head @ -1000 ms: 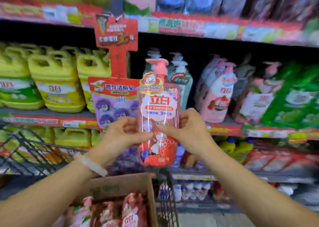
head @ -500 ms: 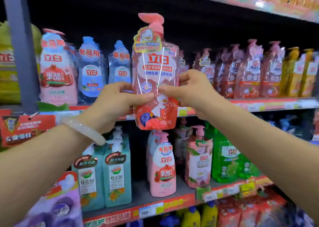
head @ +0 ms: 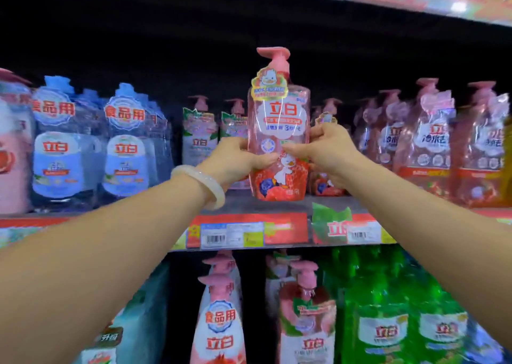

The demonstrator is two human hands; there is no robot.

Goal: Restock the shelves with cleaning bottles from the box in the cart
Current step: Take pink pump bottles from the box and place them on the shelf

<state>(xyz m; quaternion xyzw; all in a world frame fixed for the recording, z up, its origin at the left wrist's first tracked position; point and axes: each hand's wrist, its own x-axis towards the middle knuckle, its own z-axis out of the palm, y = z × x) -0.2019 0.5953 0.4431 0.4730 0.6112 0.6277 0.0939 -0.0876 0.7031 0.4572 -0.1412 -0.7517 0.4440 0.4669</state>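
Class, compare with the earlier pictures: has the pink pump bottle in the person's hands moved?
Yes. The pink pump bottle has travelled away from the cart and up to the shelf, where its base now sits at the gap between the stocked rows, both hands gripping it.

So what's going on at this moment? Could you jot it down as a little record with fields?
place: shop shelf stocked with cleaning bottles
held item: pink pump bottle, upright
left hand: grips the bottle's left side; pale bangle on the wrist
right hand: grips its right side
bottle position: base at the shelf's front; cannot tell if it rests on it
neighbours: blue bottles left, pink bottles right
shelf below: green bottles
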